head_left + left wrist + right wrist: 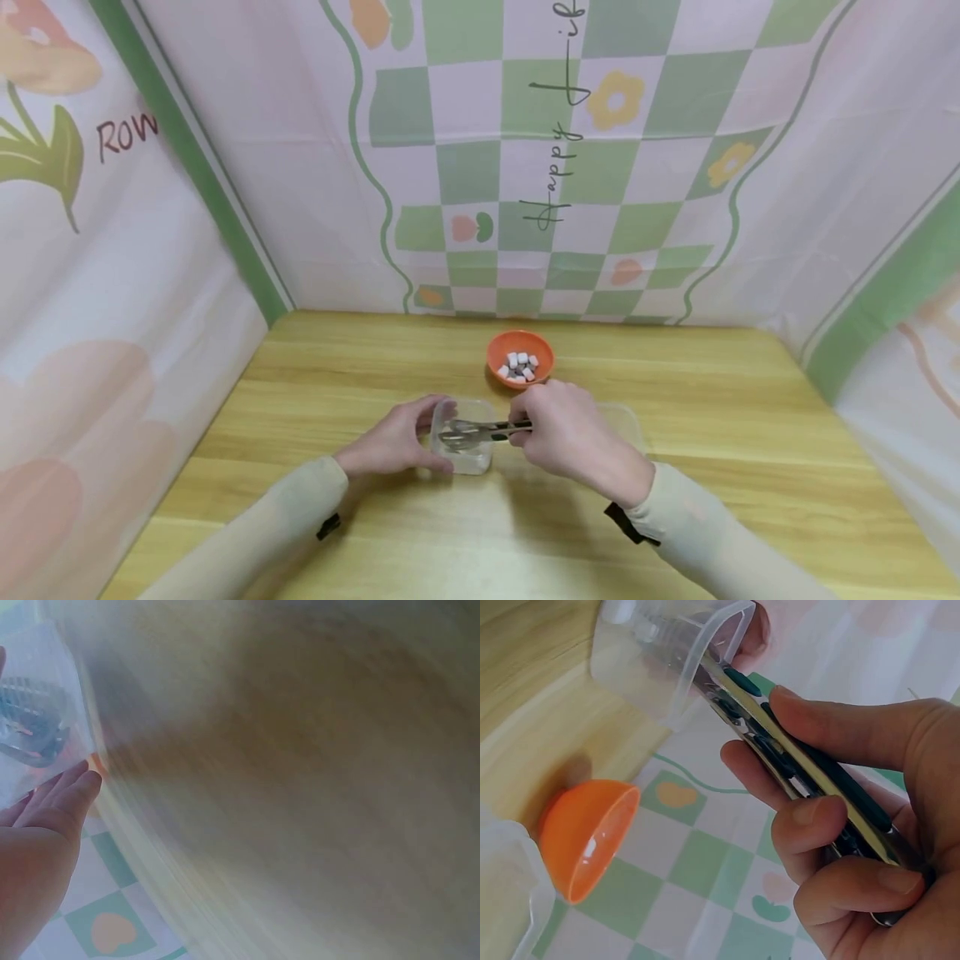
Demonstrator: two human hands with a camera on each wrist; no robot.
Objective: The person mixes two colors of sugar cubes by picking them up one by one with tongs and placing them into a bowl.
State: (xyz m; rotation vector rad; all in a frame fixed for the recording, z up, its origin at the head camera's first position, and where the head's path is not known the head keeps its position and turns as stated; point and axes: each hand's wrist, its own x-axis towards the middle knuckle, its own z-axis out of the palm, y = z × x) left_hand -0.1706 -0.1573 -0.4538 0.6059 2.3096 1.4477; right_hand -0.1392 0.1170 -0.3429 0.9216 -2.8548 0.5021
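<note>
Fingers, right hand point(570, 433): wrapped round the handles of metal tongs point(480, 432), thumb on top, tips reaching into the clear tub.
Fingers, left hand point(397, 437): straight and relaxed, laid flat against the near-left side of the clear tub point(463, 442), steadying it without gripping.
Tongs: squeezed nearly together in the right-wrist view, tips inside the tub mouth; cannot tell whether anything is pinched between them.
Orange bowl point(521, 357): just beyond the hands on the worktop point(750, 433), holding a small heap of white pieces point(519, 367).
Clear tub: upright on the worktop, between the hands; no piece plainly visible inside, though the tong tips hide part of the bottom.
Second clear tub point(626, 421): just right of the right hand, contents hidden.
Progress, judged: early, with most pieces apparently still in the bowl and little or nothing yet moved across.
</note>
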